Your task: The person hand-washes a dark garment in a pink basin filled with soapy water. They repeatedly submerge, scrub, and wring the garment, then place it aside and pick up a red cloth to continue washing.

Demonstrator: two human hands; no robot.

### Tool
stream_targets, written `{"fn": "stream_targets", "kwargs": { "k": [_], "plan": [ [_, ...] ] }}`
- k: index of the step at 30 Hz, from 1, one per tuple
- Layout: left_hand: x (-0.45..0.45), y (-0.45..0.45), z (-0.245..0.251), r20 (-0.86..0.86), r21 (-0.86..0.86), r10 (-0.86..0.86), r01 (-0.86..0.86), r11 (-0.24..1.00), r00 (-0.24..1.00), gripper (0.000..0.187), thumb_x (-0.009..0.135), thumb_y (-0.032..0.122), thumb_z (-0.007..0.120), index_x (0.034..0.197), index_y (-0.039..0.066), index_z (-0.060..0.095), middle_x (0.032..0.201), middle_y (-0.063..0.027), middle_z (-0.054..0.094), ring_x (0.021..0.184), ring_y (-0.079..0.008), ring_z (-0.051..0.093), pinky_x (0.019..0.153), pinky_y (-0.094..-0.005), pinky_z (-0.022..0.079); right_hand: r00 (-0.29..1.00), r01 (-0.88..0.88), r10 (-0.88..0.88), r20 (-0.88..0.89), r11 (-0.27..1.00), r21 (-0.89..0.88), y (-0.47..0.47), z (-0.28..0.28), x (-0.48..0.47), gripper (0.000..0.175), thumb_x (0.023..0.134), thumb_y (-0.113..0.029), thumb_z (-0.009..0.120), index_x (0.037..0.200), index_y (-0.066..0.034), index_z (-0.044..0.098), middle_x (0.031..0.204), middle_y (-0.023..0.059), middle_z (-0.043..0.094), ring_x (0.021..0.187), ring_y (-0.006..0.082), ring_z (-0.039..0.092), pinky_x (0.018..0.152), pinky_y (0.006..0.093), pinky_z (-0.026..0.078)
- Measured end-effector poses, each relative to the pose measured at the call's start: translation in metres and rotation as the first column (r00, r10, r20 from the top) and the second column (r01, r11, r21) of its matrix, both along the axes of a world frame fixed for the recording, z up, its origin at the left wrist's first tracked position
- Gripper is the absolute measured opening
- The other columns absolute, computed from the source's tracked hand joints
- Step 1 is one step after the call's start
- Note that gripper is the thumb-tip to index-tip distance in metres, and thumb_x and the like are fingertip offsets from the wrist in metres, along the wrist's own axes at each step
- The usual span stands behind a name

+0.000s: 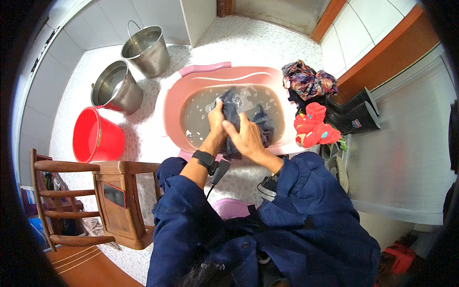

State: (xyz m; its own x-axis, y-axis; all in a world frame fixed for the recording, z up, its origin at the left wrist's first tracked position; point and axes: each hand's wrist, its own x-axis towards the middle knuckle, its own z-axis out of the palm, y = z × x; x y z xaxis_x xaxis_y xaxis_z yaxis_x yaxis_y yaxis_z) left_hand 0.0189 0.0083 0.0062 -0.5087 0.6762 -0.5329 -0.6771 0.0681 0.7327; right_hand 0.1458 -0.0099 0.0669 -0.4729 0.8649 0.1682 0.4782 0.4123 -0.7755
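A pink plastic tub [172, 122] holds cloudy grey water with patches of suds. Over the water, my left hand [216, 120] grips a dark navy wet cloth [231, 107], its thumb pointing up along the fabric. My right hand [245, 136] presses against the same cloth from the other side, thumb and fingers spread around it. More of the dark fabric [263, 122] lies partly under water to the right of my hands. Which garment the cloth is, I cannot tell.
Two metal buckets [152, 53] [118, 88] and a red plastic bucket [107, 136] stand left of the tub. A wooden chair [118, 204] bears a phone [114, 194]. At the right are a floral cloth [308, 79], a red cloth [315, 125] and black rubber boots [353, 116].
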Motion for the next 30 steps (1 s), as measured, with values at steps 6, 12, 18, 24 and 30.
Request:
{"fn": "stream_targets", "kwargs": {
  "k": [6,12,18,24,30],
  "plan": [
    [0.050,-0.008,-0.003,-0.033,-0.130,-0.132,0.126,0.983,0.991,0.034,0.094,0.026,0.052,0.102,-0.006,0.062,0.096,-0.0089,0.063,0.084,-0.0174,0.056,0.074,-0.0324,0.045,0.980,0.157,-0.150,0.128,0.987,-0.047,0.056,-0.019,-0.010,0.053,0.094,-0.040,0.042,0.071,0.0018,0.063,0.072,0.0280,0.061,0.071,0.0459,0.061,0.065,0.0543,0.046],
    [0.017,0.005,-0.008,-0.516,-0.186,-0.165,0.078,0.979,0.841,0.038,0.091,0.029,0.054,0.071,-0.003,0.061,0.067,-0.0060,0.058,0.063,-0.0139,0.049,0.057,-0.0361,0.041,0.988,0.087,-0.084,0.126,0.996,-0.014,0.019,-0.019,-0.011,0.042,0.094,-0.032,0.044,0.072,0.0028,0.057,0.071,0.0284,0.058,0.070,0.0465,0.058,0.064,0.0538,0.044],
    [0.041,-0.017,-0.007,-0.180,-0.152,-0.176,0.149,0.977,0.968,0.029,0.092,0.026,0.054,0.088,0.000,0.064,0.084,-0.0043,0.059,0.076,-0.0140,0.049,0.070,-0.0303,0.041,0.984,0.173,-0.172,0.052,0.985,-0.026,0.045,-0.026,-0.009,0.045,0.092,-0.032,0.044,0.069,0.0020,0.063,0.072,0.0270,0.061,0.070,0.0458,0.060,0.065,0.0539,0.046],
    [0.018,-0.006,0.007,-0.405,-0.185,-0.141,0.070,0.980,0.903,0.038,0.092,0.027,0.052,0.073,-0.005,0.059,0.068,-0.0094,0.057,0.062,-0.0159,0.044,0.059,-0.0362,0.040,0.996,0.039,-0.033,0.078,0.995,-0.088,0.023,-0.029,-0.009,0.042,0.091,-0.032,0.045,0.071,0.0009,0.062,0.071,0.0268,0.061,0.069,0.0460,0.060,0.067,0.0541,0.047],
    [0.038,-0.003,0.002,-0.165,-0.103,-0.094,0.078,0.992,0.982,0.033,0.091,0.025,0.055,0.064,0.005,0.055,0.064,0.0018,0.046,0.060,-0.0115,0.039,0.056,-0.0328,0.034,0.983,0.177,-0.177,0.058,0.984,0.003,0.047,-0.023,-0.008,0.046,0.092,-0.032,0.042,0.068,0.0010,0.064,0.073,0.0273,0.061,0.072,0.0460,0.061,0.067,0.0550,0.047]
  ]
}}
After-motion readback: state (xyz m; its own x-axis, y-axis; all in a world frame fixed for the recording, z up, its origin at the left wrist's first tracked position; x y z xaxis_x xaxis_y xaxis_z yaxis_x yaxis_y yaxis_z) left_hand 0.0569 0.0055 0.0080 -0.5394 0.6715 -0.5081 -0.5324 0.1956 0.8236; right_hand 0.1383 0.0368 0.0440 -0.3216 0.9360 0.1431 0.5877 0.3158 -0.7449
